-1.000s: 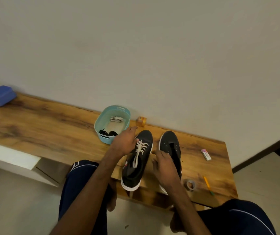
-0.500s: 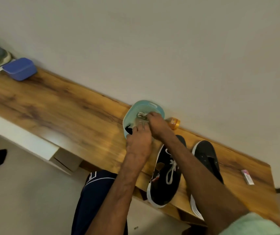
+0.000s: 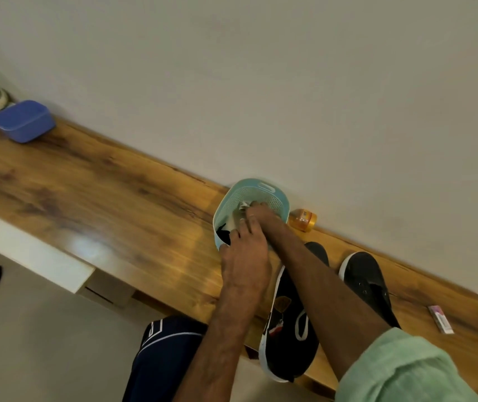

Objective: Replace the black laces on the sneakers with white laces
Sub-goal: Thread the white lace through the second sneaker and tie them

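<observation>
Two hands in the basket (image 3: 275,198). Far end: right hand (image 3: 258,215) curled tight on the white lace (image 3: 243,206) bundle, pinching it. Just nearer: left hand (image 3: 243,259) over the near rim, fingers by the lace; cannot tell if holding anything. Left of those fingers: black laces (image 3: 223,234). Under the right arm: laced sneaker (image 3: 288,355). Further right: bare sneaker (image 3: 368,282).

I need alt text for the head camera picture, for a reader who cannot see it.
Two hands reach into a teal basket on a wooden bench: the right hand touches a white lace, and the left hand lies over the near rim. Near it stand two black sneakers, the laced sneaker under the right forearm and the unlaced sneaker further right.
</observation>
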`<control>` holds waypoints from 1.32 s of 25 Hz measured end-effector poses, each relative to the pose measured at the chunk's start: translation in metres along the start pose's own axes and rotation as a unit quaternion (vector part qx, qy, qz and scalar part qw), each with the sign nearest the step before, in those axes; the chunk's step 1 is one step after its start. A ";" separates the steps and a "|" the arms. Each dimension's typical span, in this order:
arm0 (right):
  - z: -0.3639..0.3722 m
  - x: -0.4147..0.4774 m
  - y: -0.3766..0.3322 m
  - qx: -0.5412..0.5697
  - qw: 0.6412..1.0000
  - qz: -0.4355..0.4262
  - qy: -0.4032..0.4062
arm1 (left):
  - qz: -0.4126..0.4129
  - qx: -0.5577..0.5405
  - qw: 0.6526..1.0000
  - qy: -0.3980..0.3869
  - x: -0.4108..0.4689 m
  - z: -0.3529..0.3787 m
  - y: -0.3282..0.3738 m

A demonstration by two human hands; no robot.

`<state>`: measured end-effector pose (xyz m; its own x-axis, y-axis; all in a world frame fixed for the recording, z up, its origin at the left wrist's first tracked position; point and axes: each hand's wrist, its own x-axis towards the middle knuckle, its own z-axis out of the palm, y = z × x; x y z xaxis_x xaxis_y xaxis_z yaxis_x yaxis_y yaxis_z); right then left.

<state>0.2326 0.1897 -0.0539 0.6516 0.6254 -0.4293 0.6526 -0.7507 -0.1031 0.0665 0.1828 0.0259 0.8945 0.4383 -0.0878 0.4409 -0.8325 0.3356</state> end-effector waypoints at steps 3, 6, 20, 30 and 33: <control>-0.013 -0.027 0.009 0.136 0.988 -0.006 0.069 | 0.002 -0.002 1.000 0.003 -0.003 -0.001 0.006; -0.023 -0.085 0.035 0.351 0.923 -0.022 0.160 | 0.017 -0.015 1.000 0.018 -0.006 -0.001 0.015; 0.094 -0.381 0.199 0.717 0.630 0.165 0.247 | 0.141 -0.221 0.956 -0.128 -0.074 0.062 0.112; 0.103 -0.361 0.169 0.611 0.748 0.157 0.205 | 0.149 -0.012 0.969 -0.196 -0.108 0.104 0.151; 0.090 -0.361 0.168 0.592 0.748 0.149 0.261 | 0.145 -0.009 0.970 -0.197 -0.112 0.097 0.148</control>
<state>0.0722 -0.1812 0.0025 0.9638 0.1582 -0.2147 -0.1505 -0.3419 -0.9276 0.0386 -0.0219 -0.0056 0.9410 0.0211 -0.3376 0.1689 -0.8941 0.4149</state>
